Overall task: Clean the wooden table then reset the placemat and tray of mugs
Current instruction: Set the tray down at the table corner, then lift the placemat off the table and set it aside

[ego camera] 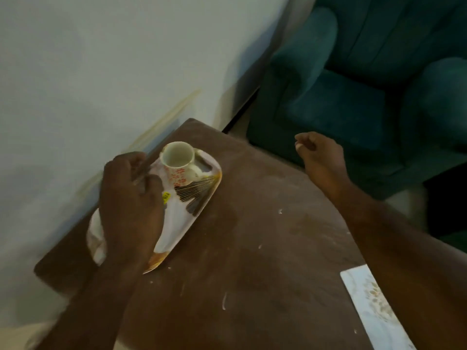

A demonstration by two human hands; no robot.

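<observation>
A brown wooden table carries white crumbs and smears. Near its wall side lies an oblong white tray with a black and gold fan pattern. One white mug with red flowers stands at the tray's far end. My left hand covers the tray's near left part, fingers curled at its wall-side rim. Something white shows under the palm; I cannot tell what. My right hand hovers over the table's far right edge, loosely closed and empty. A pale patterned placemat lies at the lower right, partly under my right forearm.
A white wall runs close along the table's left side. A teal armchair stands just beyond the table's far right corner. White scraps lie scattered over the table's middle.
</observation>
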